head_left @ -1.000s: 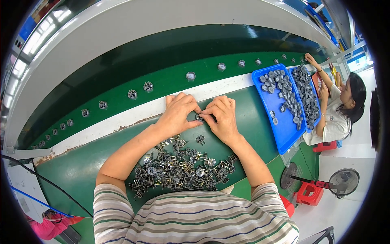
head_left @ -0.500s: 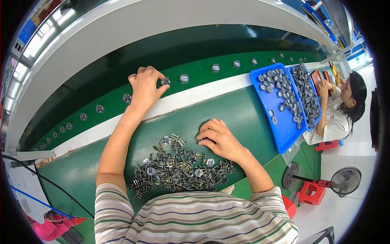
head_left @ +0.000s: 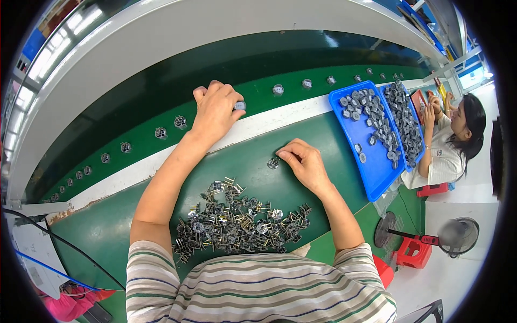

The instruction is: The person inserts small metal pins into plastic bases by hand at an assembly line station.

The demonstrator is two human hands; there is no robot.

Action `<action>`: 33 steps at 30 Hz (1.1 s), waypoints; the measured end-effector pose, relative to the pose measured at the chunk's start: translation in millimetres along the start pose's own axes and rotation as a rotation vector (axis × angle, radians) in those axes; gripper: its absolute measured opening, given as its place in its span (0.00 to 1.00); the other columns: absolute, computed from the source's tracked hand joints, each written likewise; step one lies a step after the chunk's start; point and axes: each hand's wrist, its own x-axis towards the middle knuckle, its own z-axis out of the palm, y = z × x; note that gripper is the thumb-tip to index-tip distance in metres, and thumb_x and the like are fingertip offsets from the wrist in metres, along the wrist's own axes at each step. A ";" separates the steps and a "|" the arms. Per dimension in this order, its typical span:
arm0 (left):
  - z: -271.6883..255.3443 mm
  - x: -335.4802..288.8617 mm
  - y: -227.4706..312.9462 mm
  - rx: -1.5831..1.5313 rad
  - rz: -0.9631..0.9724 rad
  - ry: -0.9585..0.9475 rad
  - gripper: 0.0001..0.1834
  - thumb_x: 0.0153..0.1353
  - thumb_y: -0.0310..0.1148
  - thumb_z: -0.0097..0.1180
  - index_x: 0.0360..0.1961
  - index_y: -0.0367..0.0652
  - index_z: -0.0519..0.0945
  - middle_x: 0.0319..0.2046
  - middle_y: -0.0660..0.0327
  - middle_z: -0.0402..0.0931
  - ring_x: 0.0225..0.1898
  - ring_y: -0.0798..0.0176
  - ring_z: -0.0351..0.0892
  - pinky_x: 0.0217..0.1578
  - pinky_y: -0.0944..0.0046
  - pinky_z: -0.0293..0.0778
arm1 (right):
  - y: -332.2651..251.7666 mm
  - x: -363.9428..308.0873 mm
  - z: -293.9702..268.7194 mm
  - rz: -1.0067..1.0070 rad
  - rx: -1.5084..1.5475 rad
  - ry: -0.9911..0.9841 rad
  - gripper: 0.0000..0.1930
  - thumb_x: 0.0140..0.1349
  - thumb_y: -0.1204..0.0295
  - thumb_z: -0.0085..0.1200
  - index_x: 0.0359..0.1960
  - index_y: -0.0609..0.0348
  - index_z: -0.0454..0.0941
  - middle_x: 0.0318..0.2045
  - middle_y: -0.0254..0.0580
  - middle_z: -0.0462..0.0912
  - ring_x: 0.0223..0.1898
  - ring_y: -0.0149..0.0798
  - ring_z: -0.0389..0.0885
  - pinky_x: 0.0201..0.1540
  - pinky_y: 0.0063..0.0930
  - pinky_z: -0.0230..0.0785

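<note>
My left hand [head_left: 216, 112] reaches over the green belt strip [head_left: 258, 99], its fingers closed on a small grey plastic housing [head_left: 240, 106]. Whether that housing is lifted off the strip, I cannot tell. To the right, my right hand [head_left: 306, 164] is over the green table, thumb and forefinger pinched at the edge of a small dark pin component [head_left: 273, 163]. Between my arms lies a heap of dark components with brass pins [head_left: 237, 223]. Dark-faced pieces [head_left: 180, 122] sit in a row on the strip to the left of my left hand; grey housings [head_left: 278, 90] sit to its right.
Two blue trays [head_left: 371, 185] with grey round parts stand at the right of the table. A white ledge [head_left: 280, 118] runs between table and belt. Beyond the trays, a co-worker [head_left: 447, 140] handles things by a red tray. A fan [head_left: 458, 237] stands at the lower right.
The dark component from my left hand is now on the belt; that hand has moved right onto a grey housing. My right hand has moved slightly up and right. Belt pieces have shifted left.
</note>
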 end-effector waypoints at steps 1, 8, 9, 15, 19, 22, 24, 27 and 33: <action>-4.7 -4.5 7.4 -0.072 0.006 -0.020 0.13 0.54 0.35 0.76 0.40 0.49 0.89 0.41 0.66 0.80 0.54 0.57 0.74 0.57 0.46 0.59 | 1.7 -1.7 0.5 -0.006 0.023 0.058 0.05 0.67 0.74 0.67 0.40 0.64 0.88 0.35 0.39 0.84 0.32 0.32 0.80 0.36 0.29 0.73; -12.4 -57.3 47.5 -0.429 0.018 -0.365 0.16 0.52 0.38 0.77 0.41 0.50 0.87 0.41 0.65 0.80 0.52 0.59 0.74 0.55 0.53 0.58 | -6.1 -2.6 11.1 -0.168 -0.127 0.082 0.07 0.59 0.77 0.73 0.37 0.61 0.87 0.37 0.39 0.85 0.38 0.37 0.82 0.40 0.30 0.74; -10.5 -60.8 48.2 -0.427 0.016 -0.364 0.16 0.52 0.38 0.77 0.41 0.50 0.87 0.41 0.65 0.80 0.52 0.59 0.74 0.55 0.53 0.58 | -10.3 1.7 11.7 -0.177 -0.050 0.082 0.07 0.58 0.78 0.72 0.37 0.61 0.86 0.37 0.39 0.85 0.41 0.38 0.82 0.43 0.32 0.74; -2.6 -65.6 48.5 -0.468 -0.030 -0.351 0.19 0.50 0.41 0.80 0.41 0.49 0.87 0.41 0.65 0.79 0.52 0.59 0.73 0.56 0.53 0.58 | -3.1 17.8 28.8 -0.207 -0.063 0.085 0.08 0.57 0.77 0.73 0.35 0.58 0.85 0.37 0.37 0.85 0.45 0.41 0.80 0.50 0.36 0.70; -3.0 -65.6 48.2 -0.475 -0.008 -0.346 0.20 0.50 0.42 0.80 0.42 0.47 0.87 0.41 0.65 0.79 0.52 0.59 0.73 0.56 0.53 0.58 | -3.4 20.9 32.4 -0.413 -0.229 0.154 0.09 0.54 0.75 0.73 0.35 0.54 0.85 0.38 0.33 0.82 0.45 0.42 0.78 0.46 0.39 0.63; -7.7 -63.7 47.3 -0.473 -0.017 -0.352 0.20 0.50 0.42 0.80 0.42 0.47 0.88 0.41 0.66 0.79 0.52 0.60 0.73 0.56 0.53 0.58 | -15.1 23.8 32.4 -0.567 -0.383 0.173 0.10 0.52 0.76 0.71 0.35 0.54 0.85 0.39 0.33 0.82 0.45 0.43 0.78 0.45 0.40 0.63; -6.2 -63.5 47.2 -0.480 -0.021 -0.351 0.20 0.50 0.42 0.80 0.42 0.46 0.88 0.40 0.67 0.79 0.51 0.60 0.73 0.56 0.53 0.58 | -9.5 25.6 31.5 -0.541 -0.331 0.151 0.10 0.51 0.77 0.71 0.35 0.54 0.84 0.39 0.33 0.82 0.45 0.42 0.78 0.45 0.40 0.63; -2.6 -64.2 46.7 -0.485 -0.003 -0.347 0.19 0.50 0.41 0.80 0.41 0.47 0.88 0.40 0.67 0.79 0.51 0.61 0.72 0.56 0.54 0.57 | -1.0 25.1 31.2 -0.504 -0.255 0.119 0.11 0.51 0.77 0.71 0.36 0.53 0.84 0.38 0.33 0.81 0.45 0.42 0.78 0.46 0.40 0.64; -3.4 -64.7 47.1 -0.490 -0.009 -0.358 0.19 0.50 0.42 0.80 0.41 0.47 0.89 0.39 0.67 0.79 0.51 0.61 0.73 0.56 0.54 0.57 | -8.4 24.1 30.4 -0.557 -0.355 0.110 0.11 0.53 0.76 0.70 0.38 0.53 0.84 0.38 0.34 0.81 0.45 0.42 0.78 0.46 0.39 0.64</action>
